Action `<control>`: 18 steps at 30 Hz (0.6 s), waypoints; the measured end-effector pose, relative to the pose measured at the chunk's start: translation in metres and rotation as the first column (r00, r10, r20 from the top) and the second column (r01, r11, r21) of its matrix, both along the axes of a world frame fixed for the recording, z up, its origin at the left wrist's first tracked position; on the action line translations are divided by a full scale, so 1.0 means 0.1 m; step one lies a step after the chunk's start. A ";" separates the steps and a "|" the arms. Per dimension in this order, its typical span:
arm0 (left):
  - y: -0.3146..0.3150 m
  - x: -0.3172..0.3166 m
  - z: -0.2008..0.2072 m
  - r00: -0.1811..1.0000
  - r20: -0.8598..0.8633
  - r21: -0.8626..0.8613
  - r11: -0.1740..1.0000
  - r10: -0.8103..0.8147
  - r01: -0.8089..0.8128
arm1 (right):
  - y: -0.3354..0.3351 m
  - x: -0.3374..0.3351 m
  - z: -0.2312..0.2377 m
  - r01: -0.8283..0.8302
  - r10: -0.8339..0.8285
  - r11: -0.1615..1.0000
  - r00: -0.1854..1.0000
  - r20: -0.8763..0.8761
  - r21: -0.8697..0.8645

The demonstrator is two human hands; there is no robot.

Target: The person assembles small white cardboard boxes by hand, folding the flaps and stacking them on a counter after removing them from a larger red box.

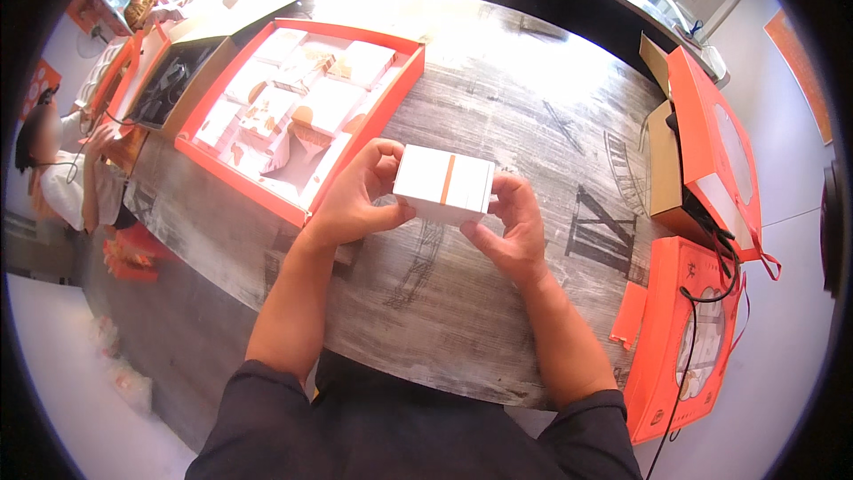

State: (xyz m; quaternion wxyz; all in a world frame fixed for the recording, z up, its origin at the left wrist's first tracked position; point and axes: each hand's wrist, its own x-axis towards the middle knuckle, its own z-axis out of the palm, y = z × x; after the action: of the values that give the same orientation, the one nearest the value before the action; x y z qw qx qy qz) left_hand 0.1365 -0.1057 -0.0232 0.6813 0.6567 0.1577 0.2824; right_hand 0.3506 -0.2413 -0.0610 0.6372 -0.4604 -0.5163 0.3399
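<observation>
Between my two hands is a small white box [428,180] with an orange stripe across its top, held above the table. My left hand [360,196] grips its left end, thumb in front and fingers behind. On the opposite end, my right hand [514,227] closes around the right side with its thumb at the lower front corner. Just left of my hands lies a wide open red tray box [410,67]. Several small white printed boxes [267,111] sit inside it, and one spot near its front corner shows the inner lining.
The round-edged wooden table [498,329] carries dark clock-like numerals. Red gift boxes [711,133] stand at the right, with a black cable [711,298] draped over them and a small red card [629,313] beside them. Another person [67,169] works by a dark-lined carton [178,80] at the left.
</observation>
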 end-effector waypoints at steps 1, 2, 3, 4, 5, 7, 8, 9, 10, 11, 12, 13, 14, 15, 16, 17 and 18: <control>0.01 0.00 0.00 1.000 -0.003 -0.005 1.000 -0.010 0.010 | 0.00 0.01 0.00 0.002 -0.002 1.000 1.000 0.024 -0.008; 0.02 0.00 0.00 1.000 -0.005 -0.010 1.000 -0.020 0.020 | 0.00 0.02 0.02 0.004 -0.003 1.000 0.999 0.049 -0.016; 0.01 -0.01 -0.02 1.000 0.006 -0.014 1.000 -0.022 0.022 | 0.00 0.00 0.02 0.002 -0.002 1.000 0.999 0.039 -0.009; 0.02 -0.01 -0.02 1.000 0.011 -0.015 1.000 -0.026 0.026 | 0.00 0.00 0.04 -0.012 0.012 1.000 1.000 0.020 -0.013; 0.02 -0.01 -0.01 0.999 0.016 -0.016 0.999 -0.029 0.029 | 0.00 0.00 0.07 -0.027 0.027 0.999 1.000 0.001 -0.018; -0.01 -0.01 -0.01 0.999 0.013 -0.036 0.998 -0.047 0.047 | -0.03 0.00 0.09 -0.055 0.054 0.998 0.998 -0.029 -0.039; 0.00 0.00 0.03 0.998 0.010 -0.045 0.997 -0.059 0.060 | -0.01 0.03 0.11 -0.069 0.067 0.996 0.997 -0.034 -0.047; 0.00 0.01 0.03 0.997 0.007 -0.059 0.995 -0.074 0.075 | -0.02 0.05 0.11 -0.081 0.079 0.995 0.996 -0.041 -0.060; 0.01 0.01 -0.02 0.997 0.028 -0.084 0.994 -0.071 0.074 | -0.02 0.04 0.11 -0.088 0.085 0.994 0.996 -0.041 -0.070; 0.01 0.00 -0.04 0.997 0.025 -0.089 0.993 -0.074 0.076 | -0.03 0.04 0.11 -0.094 0.091 0.992 0.995 -0.042 -0.079; 0.02 0.01 -0.06 0.997 0.024 -0.089 0.993 -0.077 0.079 | -0.01 0.04 0.12 -0.100 0.097 0.991 0.994 -0.039 -0.083; 0.02 0.02 -0.06 0.998 0.015 -0.106 0.992 -0.068 0.070 | 0.00 0.06 0.08 -0.105 0.103 0.992 0.994 -0.028 -0.077; 0.01 0.02 -0.05 0.998 0.005 -0.121 0.991 -0.059 0.059 | -0.01 0.07 0.05 -0.099 0.095 0.992 0.994 -0.063 -0.076; 0.01 0.01 -0.03 0.999 -0.009 -0.133 0.990 -0.047 0.045 | -0.01 0.07 0.04 -0.097 0.090 0.993 0.991 -0.100 -0.069; 0.01 0.00 -0.04 0.999 -0.011 -0.127 0.991 -0.037 0.035 | -0.01 0.07 0.03 -0.096 0.086 0.993 0.987 -0.138 -0.063; 0.00 0.01 -0.05 1.000 -0.013 -0.121 0.992 -0.027 0.025 | -0.01 0.06 0.04 -0.066 0.052 0.994 0.985 -0.164 -0.083; 0.00 0.03 -0.06 1.000 -0.013 -0.114 0.993 -0.021 0.019 | -0.03 0.05 0.06 -0.033 0.013 0.994 0.982 -0.186 -0.103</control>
State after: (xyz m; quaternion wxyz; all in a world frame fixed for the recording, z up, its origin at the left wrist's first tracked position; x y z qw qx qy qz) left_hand 0.1392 -0.1056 -0.0296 0.7195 0.6202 0.1718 0.2612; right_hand 0.3558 -0.2438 -0.0550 0.6533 -0.4538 -0.4414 0.4153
